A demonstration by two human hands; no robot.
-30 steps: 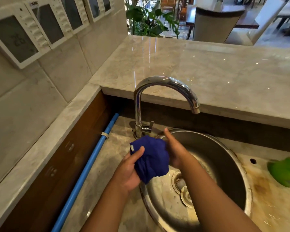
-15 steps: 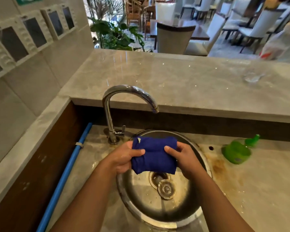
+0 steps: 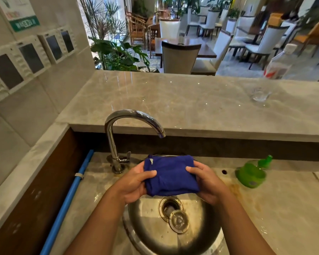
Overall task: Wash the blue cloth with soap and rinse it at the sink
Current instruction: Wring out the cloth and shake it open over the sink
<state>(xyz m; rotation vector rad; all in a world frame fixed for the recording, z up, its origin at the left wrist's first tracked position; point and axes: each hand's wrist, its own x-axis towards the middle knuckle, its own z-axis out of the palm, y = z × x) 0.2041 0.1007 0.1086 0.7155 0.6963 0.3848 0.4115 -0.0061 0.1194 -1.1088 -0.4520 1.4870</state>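
Observation:
The blue cloth [image 3: 170,174], folded into a thick pad with a small white tag at its top left corner, hangs over the round steel sink [image 3: 147,234]. My left hand [image 3: 133,183] grips its left edge, thumb on top. On the other side my right hand [image 3: 207,179] grips the right edge the same way. The chrome faucet [image 3: 134,116] arches over the basin from the left, and no water runs from its spout. A green soap bottle [image 3: 250,174] lies on its side on the wet counter to the right of the sink.
The drain [image 3: 170,207] is open, its strainer plug [image 3: 179,220] lying beside it. A blue pipe [image 3: 68,196] runs along the left. On the raised marble ledge [image 3: 173,100] behind stand a clear glass [image 3: 260,94] and a plastic bottle [image 3: 278,61]. Wall panels line the left.
The cloth went from a bunched ball near the faucet base to a flat folded pad held at both ends over the drain. The view has tilted up and back.

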